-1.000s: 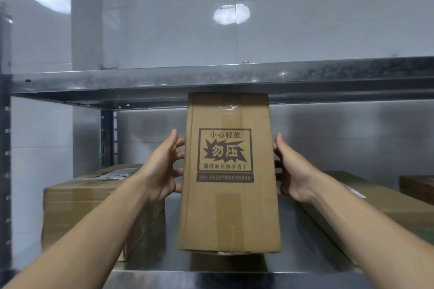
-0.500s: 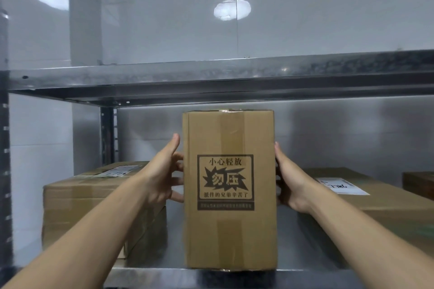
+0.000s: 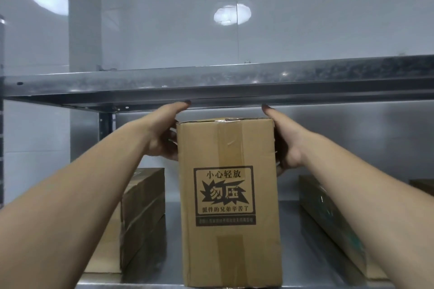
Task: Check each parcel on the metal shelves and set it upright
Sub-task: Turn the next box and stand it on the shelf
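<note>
The shiny metal shelf (image 3: 291, 239) was seen with a tall brown cardboard parcel (image 3: 229, 202) stood upright on it, smooth tape down its front. The parcel was held near its top, pressed between the left hand (image 3: 164, 136) and the right hand (image 3: 285, 142).

The tall parcel (image 3: 229, 202) stands upright on the metal shelf (image 3: 291, 237), and everything is placed from it. Above its top, a narrow gap runs under the upper shelf beam (image 3: 211, 84); my thumbs nearly reach that beam. To its left, my left hand (image 3: 162, 134) fills the upper space, and lower down a flat box (image 3: 141, 218) stands near, leaving a narrow strip of bare shelf between. To its right, my right hand (image 3: 285, 145) presses its side; below, a wider open lane of shelf runs back before a long low box (image 3: 333, 225).
</note>
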The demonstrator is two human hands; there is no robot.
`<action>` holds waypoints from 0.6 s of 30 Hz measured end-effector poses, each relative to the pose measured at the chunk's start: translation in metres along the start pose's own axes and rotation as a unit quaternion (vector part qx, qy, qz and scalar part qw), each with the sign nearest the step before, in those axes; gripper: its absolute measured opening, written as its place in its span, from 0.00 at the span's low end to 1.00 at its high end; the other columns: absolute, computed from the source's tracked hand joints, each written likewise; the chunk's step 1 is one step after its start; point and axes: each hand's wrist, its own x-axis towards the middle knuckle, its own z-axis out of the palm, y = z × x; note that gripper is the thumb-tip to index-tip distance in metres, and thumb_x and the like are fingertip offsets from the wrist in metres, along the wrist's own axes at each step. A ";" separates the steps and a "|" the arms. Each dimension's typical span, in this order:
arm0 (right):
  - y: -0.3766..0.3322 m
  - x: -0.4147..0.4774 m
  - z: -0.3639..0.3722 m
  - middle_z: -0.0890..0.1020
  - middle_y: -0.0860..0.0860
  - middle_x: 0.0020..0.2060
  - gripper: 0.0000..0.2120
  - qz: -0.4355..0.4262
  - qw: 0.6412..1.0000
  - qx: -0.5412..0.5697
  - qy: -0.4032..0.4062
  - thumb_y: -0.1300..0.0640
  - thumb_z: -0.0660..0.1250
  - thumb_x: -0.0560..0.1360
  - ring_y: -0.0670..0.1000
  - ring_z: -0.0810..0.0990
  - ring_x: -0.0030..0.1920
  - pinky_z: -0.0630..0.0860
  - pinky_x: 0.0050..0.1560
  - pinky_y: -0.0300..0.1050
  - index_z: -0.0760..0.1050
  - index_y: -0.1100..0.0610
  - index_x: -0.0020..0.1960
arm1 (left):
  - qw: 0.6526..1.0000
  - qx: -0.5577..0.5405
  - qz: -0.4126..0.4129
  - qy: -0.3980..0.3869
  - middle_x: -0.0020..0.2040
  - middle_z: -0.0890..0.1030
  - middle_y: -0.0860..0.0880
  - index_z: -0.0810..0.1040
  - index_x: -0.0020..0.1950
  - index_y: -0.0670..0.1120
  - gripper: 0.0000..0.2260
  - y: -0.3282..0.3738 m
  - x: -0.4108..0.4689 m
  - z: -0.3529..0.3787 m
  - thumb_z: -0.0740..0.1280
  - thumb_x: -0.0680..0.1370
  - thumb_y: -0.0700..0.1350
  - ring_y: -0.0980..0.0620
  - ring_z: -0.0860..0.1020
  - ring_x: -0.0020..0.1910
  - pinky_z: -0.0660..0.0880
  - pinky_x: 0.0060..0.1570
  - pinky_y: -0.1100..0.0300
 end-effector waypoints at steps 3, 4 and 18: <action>-0.010 -0.005 0.000 0.82 0.60 0.53 0.27 0.019 0.999 -0.043 -0.021 0.31 0.67 0.72 0.66 0.80 0.54 0.70 0.59 0.77 0.77 0.54 0.55 | 0.997 0.074 -0.021 -0.006 0.51 0.83 0.40 0.78 0.64 0.43 0.24 0.006 0.003 0.001 0.70 0.76 0.59 0.41 0.82 0.49 0.80 0.43 0.49; -0.012 -0.005 0.000 0.82 0.59 0.49 0.22 0.020 0.998 -0.054 -0.032 0.36 0.69 0.72 0.64 0.81 0.51 0.71 0.58 0.77 0.76 0.54 0.53 | 0.996 0.082 -0.025 -0.014 0.50 0.83 0.40 0.79 0.64 0.43 0.23 0.006 0.003 0.001 0.72 0.75 0.55 0.42 0.82 0.48 0.80 0.42 0.50; -0.024 -0.013 0.003 0.75 0.51 0.30 0.11 0.007 0.993 -0.088 -0.073 0.57 0.62 0.75 0.56 0.81 0.30 0.73 0.58 0.73 0.71 0.53 0.34 | 0.984 0.175 -0.002 -0.039 0.35 0.85 0.42 0.79 0.54 0.41 0.07 0.023 0.001 0.012 0.65 0.81 0.42 0.45 0.84 0.35 0.81 0.43 0.47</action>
